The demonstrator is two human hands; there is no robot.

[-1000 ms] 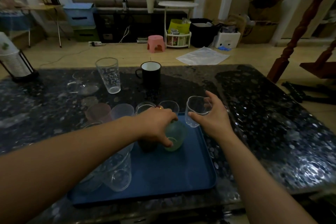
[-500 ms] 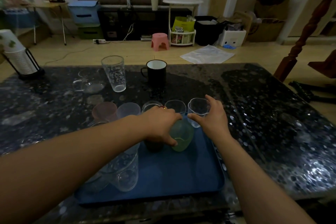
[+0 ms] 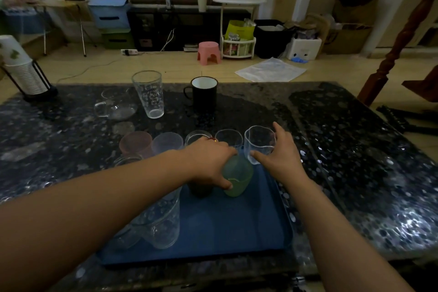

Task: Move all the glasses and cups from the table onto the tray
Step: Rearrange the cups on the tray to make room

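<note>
Both hands are engaged on cups at the far end of the tray (image 3: 213, 232). Left hand (image 3: 208, 161) is curled over the green cup (image 3: 238, 179), thumb on its near wall, and the cup reads as resting on the tray floor. Right hand (image 3: 282, 156) spans the clear wavy glass (image 3: 259, 143) with thumb and fingers loosely round it; I cannot tell whether the glass is seated at the tray's far right corner or held just above it.

Largest item first: the dark stone table (image 3: 355, 149) offers open surface at 3 o'clock of the tray, so I judge the right arm can withdraw that way freely. The tray has bare floor in its near right half; its left side holds tall clear glasses (image 3: 161, 225) under my left forearm, which I judge a knock-over hazard on withdrawal. I would lift that arm before pulling back.

Still on the table at 12 o'clock: a tall printed glass (image 3: 148, 93), a black mug (image 3: 203, 95) and a clear handled cup (image 3: 113, 106) at 11 o'clock. A row of small cups sits along the tray's far edge, a pink cup (image 3: 135, 143) among them.

For the step in hand, I would set each cup flat, release straight upward, and keep clear of the raised rim.
</note>
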